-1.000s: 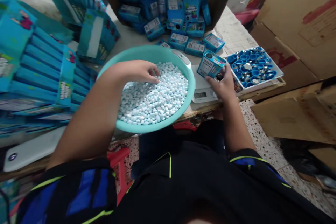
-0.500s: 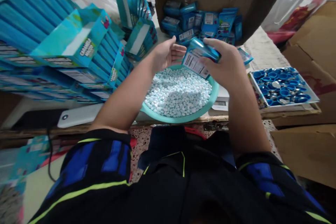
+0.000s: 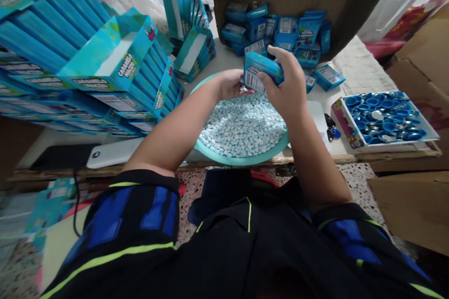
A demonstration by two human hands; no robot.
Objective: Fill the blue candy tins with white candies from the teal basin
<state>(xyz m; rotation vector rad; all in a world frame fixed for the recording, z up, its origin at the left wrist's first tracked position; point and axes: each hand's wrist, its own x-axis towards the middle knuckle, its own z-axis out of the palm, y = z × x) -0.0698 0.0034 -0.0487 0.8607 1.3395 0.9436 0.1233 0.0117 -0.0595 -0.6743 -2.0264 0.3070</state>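
The black shirt (image 3: 217, 261) has short sleeves (image 3: 157, 212) with blue panels and bright yellow-green piping; dark cloth (image 3: 224, 191) covers the legs, and the hands (image 3: 289, 84) are bare.

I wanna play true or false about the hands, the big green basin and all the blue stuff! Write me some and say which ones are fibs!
1. The right hand holds a blue box. True.
2. The left hand is inside the white tray. False: it is by the box's end, with a few white pieces at its fingers.
3. The green basin is filled with red balls. False: it holds small white and pale blue pieces.
4. Round blue things fill the white tray. True.
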